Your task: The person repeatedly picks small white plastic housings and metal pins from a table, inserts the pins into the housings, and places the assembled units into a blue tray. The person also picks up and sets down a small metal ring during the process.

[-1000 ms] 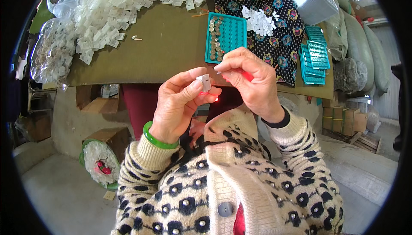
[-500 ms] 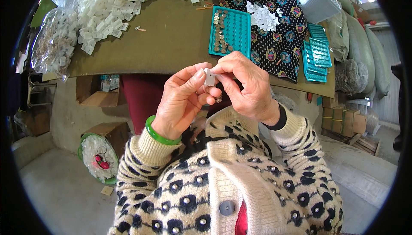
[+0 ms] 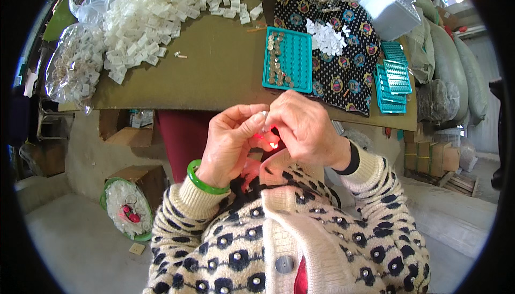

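In front of my chest, just off the table's near edge, both hands meet fingertip to fingertip. My left hand, with a green bangle at the wrist, pinches a small white piece between thumb and forefinger; most of it is hidden. My right hand is closed in a pinch against the same spot, and whatever its fingertips hold does not show. A red glow with a bright point lights the lower fingers of my left hand.
Beyond my hands, a teal tray holds several round bronze-coloured pieces. A patterned cloth carries small white pieces. A large heap of translucent plastic pieces covers the table's far left, beside a clear bag. Teal trays stack at right.
A red glow has appeared between my hands. Both hands have moved lower in view and closer together, and the white piece has turned so that less of it shows.
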The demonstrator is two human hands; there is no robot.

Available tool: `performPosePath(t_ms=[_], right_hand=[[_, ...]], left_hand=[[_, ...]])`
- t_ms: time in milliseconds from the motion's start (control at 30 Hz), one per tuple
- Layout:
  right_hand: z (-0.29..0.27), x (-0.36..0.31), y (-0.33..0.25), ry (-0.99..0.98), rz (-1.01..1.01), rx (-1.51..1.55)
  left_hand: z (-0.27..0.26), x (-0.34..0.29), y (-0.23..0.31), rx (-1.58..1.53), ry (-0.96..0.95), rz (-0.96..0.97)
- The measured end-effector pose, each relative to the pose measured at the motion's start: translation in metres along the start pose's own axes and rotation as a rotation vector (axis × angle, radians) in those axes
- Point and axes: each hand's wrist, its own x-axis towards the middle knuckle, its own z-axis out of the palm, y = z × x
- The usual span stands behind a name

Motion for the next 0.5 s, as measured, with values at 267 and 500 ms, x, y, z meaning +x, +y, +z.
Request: performPosePath(t_ms=[267, 500], right_hand=[[-0.0096, 0.0031, 0.0007, -0.189, 0.000, 0.037], [-0.0003, 0.0017, 0.0023, -0.010, 0.201, 0.125]], left_hand=[[0.0021, -0.0033, 0.0005, 0.125, -0.055, -0.044], [-0.0049, -0.0005, 0.0019, 0.049, -0.017, -0.005]])
